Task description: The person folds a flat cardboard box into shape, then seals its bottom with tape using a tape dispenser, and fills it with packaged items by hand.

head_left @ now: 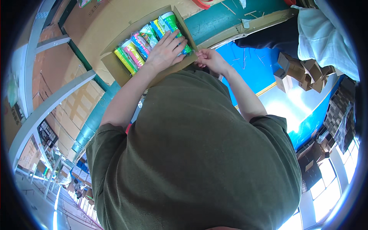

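An open cardboard box (115, 73) lies in front of me, holding a row of several bright plastic-wrapped packets in yellow, pink, blue and green. My left hand (165, 53) rests on the packets toward the right end, fingers stretched out and spread over a green and white packet (168, 21). A yellow packet (125, 61) and a pink packet (135, 54) show uncovered at the left end. At the box's near right corner, my right hand (211, 60) has its fingers pinched together. What they hold there, if anything, is hidden.
Beyond the box lies a green surface (214, 21) with scattered thin sticks and a red ring-shaped item (202, 4). To the right is a blue surface (249, 63), with open small cartons (303, 71) and a person's pale sleeve (326, 36). Metal rails (57, 107) and flattened cardboard stand left.
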The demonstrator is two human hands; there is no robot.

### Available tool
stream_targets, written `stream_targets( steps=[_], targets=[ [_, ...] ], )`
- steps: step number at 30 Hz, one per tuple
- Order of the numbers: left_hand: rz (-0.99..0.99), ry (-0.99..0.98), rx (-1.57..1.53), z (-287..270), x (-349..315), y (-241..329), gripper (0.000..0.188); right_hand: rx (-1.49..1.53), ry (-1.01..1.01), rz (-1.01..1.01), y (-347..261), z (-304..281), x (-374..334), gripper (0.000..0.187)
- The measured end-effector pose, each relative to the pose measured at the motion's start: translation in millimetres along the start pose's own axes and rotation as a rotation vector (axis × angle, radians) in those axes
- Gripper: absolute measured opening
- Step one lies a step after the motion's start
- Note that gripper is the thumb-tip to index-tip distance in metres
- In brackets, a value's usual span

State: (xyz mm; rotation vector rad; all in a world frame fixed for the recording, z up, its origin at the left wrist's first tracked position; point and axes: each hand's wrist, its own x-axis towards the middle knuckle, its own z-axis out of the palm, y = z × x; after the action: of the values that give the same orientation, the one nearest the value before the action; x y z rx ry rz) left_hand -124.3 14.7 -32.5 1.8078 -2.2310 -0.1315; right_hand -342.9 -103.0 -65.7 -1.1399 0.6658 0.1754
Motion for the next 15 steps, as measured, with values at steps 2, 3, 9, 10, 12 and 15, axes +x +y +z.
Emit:
stream_targets(
  steps=[2,3,9,10,12,15],
  targets=[
    [0.049,0.037,0.003,-1.2,1.5,-4.8,0.048,-0.164,0.152,-0.009,-2.4,4.4,2.3,0.02],
    [0.051,0.032,0.005,-0.6,2.2,-5.2,0.048,-0.159,0.151,-0.011,-3.2,4.3,2.5,0.02],
    [0.041,0.017,-0.016,-5.1,5.2,-5.1,0.045,-0.054,0.222,-0.079,2.9,3.6,8.0,0.027],
    [0.046,0.027,-0.007,-6.2,6.0,-6.3,0.044,0.075,0.23,-0.046,1.9,7.6,8.3,0.027],
    [0.057,0.035,0.002,-8.7,7.3,-8.6,0.043,0.207,0.241,-0.014,-0.2,14.6,6.7,0.027],
    [0.057,0.062,-0.018,-15.6,6.5,-11.0,0.042,0.358,0.237,-0.036,-3.5,23.5,0.5,0.024]
  ],
)
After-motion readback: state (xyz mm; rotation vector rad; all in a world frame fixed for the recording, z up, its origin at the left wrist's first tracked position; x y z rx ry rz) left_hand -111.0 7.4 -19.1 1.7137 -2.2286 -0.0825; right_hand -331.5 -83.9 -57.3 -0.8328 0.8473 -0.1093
